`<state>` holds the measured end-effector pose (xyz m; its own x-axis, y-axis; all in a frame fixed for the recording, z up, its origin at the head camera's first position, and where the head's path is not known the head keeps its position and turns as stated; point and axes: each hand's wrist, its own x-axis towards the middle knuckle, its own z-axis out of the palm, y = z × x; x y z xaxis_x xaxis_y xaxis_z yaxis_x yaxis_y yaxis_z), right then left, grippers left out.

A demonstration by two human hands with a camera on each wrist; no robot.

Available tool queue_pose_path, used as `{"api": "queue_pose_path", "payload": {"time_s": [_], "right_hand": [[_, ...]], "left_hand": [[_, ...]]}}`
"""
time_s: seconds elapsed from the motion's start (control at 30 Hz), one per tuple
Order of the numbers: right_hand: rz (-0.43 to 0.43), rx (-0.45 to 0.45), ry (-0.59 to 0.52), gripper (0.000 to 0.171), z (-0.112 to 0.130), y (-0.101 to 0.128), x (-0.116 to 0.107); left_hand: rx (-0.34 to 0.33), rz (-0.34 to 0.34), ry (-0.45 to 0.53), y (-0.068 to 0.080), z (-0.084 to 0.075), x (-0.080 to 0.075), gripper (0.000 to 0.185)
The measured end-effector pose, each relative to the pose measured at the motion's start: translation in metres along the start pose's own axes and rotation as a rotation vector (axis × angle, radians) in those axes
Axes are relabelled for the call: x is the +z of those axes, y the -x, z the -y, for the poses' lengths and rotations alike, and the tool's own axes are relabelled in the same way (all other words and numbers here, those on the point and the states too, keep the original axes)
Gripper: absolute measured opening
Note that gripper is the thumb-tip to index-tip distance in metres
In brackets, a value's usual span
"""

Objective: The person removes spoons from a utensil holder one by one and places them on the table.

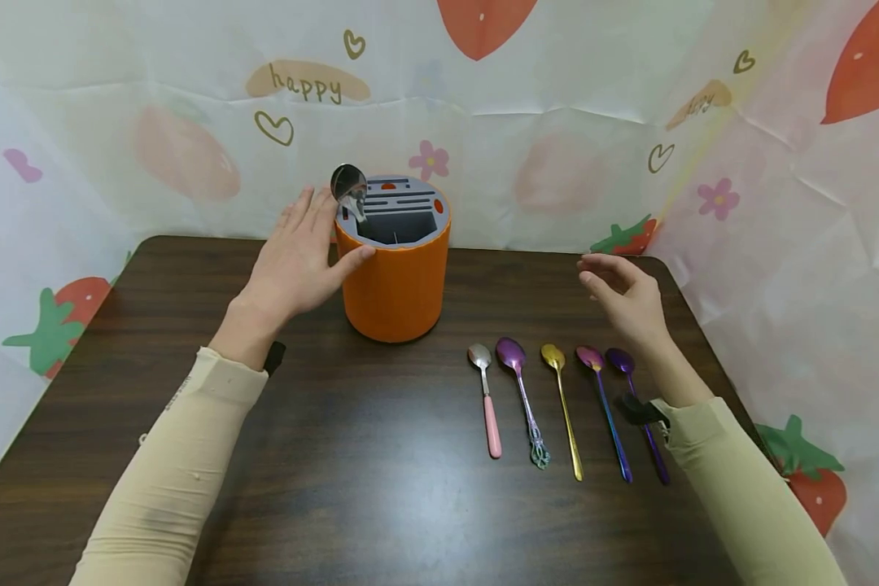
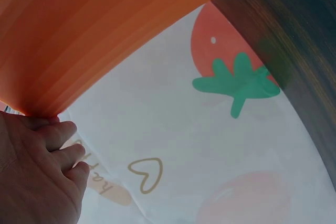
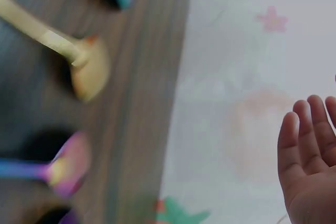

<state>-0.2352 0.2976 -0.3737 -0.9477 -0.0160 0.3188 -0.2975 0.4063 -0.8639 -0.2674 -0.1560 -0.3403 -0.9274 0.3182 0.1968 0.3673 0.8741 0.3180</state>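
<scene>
My left hand (image 1: pixel 298 259) rests with extended fingers against the left side of an orange cylindrical utensil holder (image 1: pixel 395 297), the thumb near its rim. A shiny metal spoon (image 1: pixel 348 185) stands bowl-up in the holder's left part; its lower end is hidden. My right hand (image 1: pixel 633 303) hovers above the right side of the table, fingers loosely bent around nothing. Below and left of it lie a pink-handled spoon (image 1: pixel 491 427), an ornate purple spoon (image 1: pixel 511 354), a gold spoon (image 1: pixel 567 415), a pink-and-blue spoon (image 1: pixel 610 415) and a dark purple spoon (image 1: pixel 621 360), partly covered by the wrist.
The dark wooden table (image 1: pixel 322 505) ends at a printed cloth backdrop (image 1: pixel 483 146) behind and at both sides. Slots and a large compartment (image 1: pixel 403 228) show in the holder's grey top. The spoons lie in a row, bowls toward the back.
</scene>
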Motion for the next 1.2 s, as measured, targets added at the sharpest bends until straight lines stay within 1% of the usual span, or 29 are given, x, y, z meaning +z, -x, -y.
{"api": "queue_pose_path", "payload": {"time_s": [0.27,0.47,0.6,0.77,1.0,1.2], "right_hand": [[-0.002,-0.12,-0.113,0.034,0.038,-0.016,0.034],[0.003,-0.172,-0.236,0.03,0.063,-0.025,0.058],[0.003,-0.2,-0.268,0.028,0.077,-0.031,0.071],[-0.006,-0.235,-0.309,0.031,0.093,-0.037,0.088],[-0.002,-0.276,-0.336,0.032,0.113,-0.045,0.109],[0.008,-0.284,-0.335,0.032,0.127,-0.053,0.127]], "left_hand": [[-0.003,-0.001,-0.002,0.0,-0.001,0.0,0.102],[-0.003,0.0,-0.008,0.001,0.0,0.0,0.101],[-0.002,0.0,-0.007,0.001,0.0,0.0,0.101],[-0.002,0.001,-0.008,0.001,0.0,-0.001,0.101],[-0.003,0.006,-0.007,0.001,-0.001,-0.001,0.101],[-0.003,0.003,-0.006,0.001,-0.001,0.0,0.102]]}}
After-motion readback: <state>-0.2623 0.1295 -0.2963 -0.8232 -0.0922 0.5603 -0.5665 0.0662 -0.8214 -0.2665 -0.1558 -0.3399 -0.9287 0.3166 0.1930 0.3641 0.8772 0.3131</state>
